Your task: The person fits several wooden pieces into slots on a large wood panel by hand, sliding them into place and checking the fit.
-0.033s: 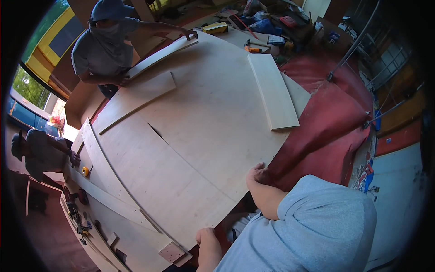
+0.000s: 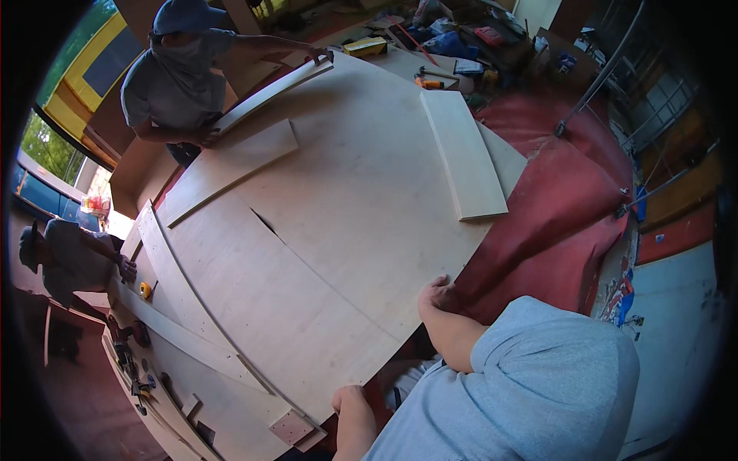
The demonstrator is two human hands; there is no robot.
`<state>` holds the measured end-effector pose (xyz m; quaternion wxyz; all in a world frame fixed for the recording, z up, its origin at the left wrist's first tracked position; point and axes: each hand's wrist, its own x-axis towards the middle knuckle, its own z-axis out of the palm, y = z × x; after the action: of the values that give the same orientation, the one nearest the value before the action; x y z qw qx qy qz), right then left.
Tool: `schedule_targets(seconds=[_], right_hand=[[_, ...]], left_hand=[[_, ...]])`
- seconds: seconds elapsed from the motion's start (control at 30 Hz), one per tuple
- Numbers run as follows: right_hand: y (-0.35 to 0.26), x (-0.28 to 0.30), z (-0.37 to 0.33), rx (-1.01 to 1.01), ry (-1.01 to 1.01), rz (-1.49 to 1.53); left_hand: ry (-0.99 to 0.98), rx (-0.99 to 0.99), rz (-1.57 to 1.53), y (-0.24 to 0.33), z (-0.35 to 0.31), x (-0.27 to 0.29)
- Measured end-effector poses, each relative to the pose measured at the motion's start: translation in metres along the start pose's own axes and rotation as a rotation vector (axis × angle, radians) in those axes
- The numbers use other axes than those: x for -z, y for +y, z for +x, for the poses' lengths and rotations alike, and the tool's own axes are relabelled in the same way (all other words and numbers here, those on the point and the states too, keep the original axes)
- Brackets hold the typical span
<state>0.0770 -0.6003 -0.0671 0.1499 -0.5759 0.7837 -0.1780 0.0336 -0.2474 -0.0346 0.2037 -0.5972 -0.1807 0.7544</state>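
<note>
A large pale plywood sheet (image 2: pixel 346 207) spreads in front of me. At its near edge my left hand (image 2: pixel 349 396) is curled over the rim. Farther right along that edge, my right hand (image 2: pixel 436 293) also grips the sheet, its fingers partly hidden. Lying on the sheet are a flat board (image 2: pixel 234 173) at the left and a wide board (image 2: pixel 463 157) at the right. Across the far left, a person (image 2: pixel 181 84) holds a narrow board (image 2: pixel 277 94) with both hands, one at each end.
Curved wooden strips (image 2: pixel 178 269) run along the left side, where another person (image 2: pixel 77 257) leans in. Nearby lie a yellow tape measure (image 2: pixel 145 290) and a drill (image 2: pixel 140 334). Red sheeting (image 2: pixel 538 207) covers the right. Beyond are an orange-handled tool (image 2: pixel 429 83) and piled clutter (image 2: pixel 453 46).
The far person's narrow board has tipped slightly, and the hand at its far end has shifted a little. My own hands stay in place on the plywood edge.
</note>
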Motion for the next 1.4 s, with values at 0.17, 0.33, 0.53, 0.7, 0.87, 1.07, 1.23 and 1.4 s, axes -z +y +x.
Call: schedule_targets(seconds=[0.17,0.33,0.53,0.7,0.87,1.07,1.23,1.4], right_hand=[[0.001,0.009,0.006,-0.029,0.002,0.024],[-0.005,0.012,-0.001,0.008,-0.008,-0.043],[0.000,0.009,0.006,-0.046,-0.108,-0.012],[0.021,-0.019,0.029,0.013,0.011,0.010],[0.001,0.006,-0.008,-0.011,-0.150,-0.060],[-0.011,0.033,-0.001,-0.073,-0.203,0.005],[-0.012,0.035,0.000,-0.083,-0.207,-0.041],[-0.009,0.027,-0.001,-0.030,-0.137,-0.020]], left_hand=[[0.136,-0.032,-0.037,-0.004,-0.025,-0.001],[-0.169,0.053,-0.007,0.010,0.060,0.004],[-0.215,0.102,-0.122,0.008,0.004,0.005],[-0.290,0.157,-0.242,0.014,0.007,0.009],[-0.405,0.479,-0.450,0.025,0.132,0.003],[-0.130,0.776,-0.885,0.037,0.083,0.008],[-0.149,0.632,-0.797,0.030,0.049,0.009],[-0.153,0.661,-0.814,0.026,0.058,0.010]])
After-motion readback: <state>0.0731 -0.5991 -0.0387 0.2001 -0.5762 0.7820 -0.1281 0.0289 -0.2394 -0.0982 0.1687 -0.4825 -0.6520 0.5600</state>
